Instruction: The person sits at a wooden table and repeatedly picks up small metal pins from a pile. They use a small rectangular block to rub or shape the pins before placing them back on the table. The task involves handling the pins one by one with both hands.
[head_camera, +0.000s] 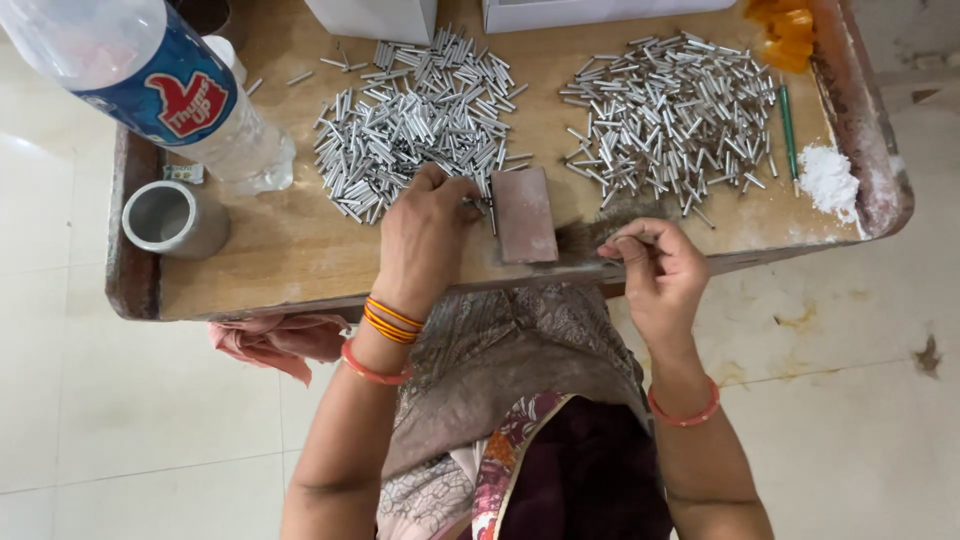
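My left hand (425, 232) rests at the near edge of the left pile of small metal tubes (415, 115), its fingers pinched on a thin dark pin-like piece beside a reddish-brown rectangular block (524, 213). My right hand (655, 270) hovers over the table's front edge, thumb and forefinger pinched together; whether something tiny sits between them I cannot tell. A dark smudge of powder (592, 236) lies between the block and my right hand. The second pile of metal tubes (672, 115) lies beyond my right hand.
A wooden table (300, 260) with raised worn edges. A plastic bottle with a blue label (160, 85) lies at the left, a grey cup (172, 218) below it. White powder (828, 178), a green stick (788, 130), orange pieces (785, 30), white boxes (375, 18), pink cloth (275, 340).
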